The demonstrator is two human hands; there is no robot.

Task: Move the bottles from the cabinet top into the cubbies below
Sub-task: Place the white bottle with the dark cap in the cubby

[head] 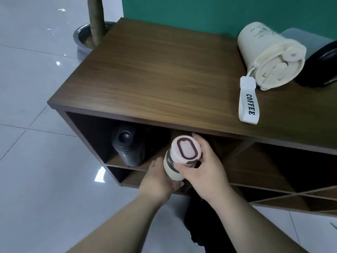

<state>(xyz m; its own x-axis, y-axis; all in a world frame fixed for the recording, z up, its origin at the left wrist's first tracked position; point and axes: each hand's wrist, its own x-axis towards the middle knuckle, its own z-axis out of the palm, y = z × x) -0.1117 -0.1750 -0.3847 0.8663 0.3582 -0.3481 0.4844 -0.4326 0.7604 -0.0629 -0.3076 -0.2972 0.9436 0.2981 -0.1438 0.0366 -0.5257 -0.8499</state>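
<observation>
The right hand (202, 168) wraps its fingers (197, 138) over the far edge of the lid while the thumb presses the near side, so it grips the top of a small cream-white cylindrical bottle with a pale pink lid ringed in dark maroon (179, 157). Under that grip the left hand (160, 181) cups the bottle's base, fingers curled beneath and mostly hidden. Both hands hold the bottle in front of the cubby openings, below the top board's front edge, not yet set down inside.

Just beyond the fingertips lies the open wooden cubby (215, 143) with slanted dividers. To the left of the fingers, in the neighbouring compartment, a dark grey bottle with a round knob cap (127, 145) already stands.

The held bottle looks rigid and smooth, probably light if empty; its glossy wall could slip, so the lid rim and base seem the safer places to hold.

Further out, up and right of the hands on the brown wood-grain cabinet top (155, 70), a large cream tumbler with a white strap printed COFFEE (269, 57) lies on its side, touching a black rounded vessel (321, 66) cut by the frame.
</observation>
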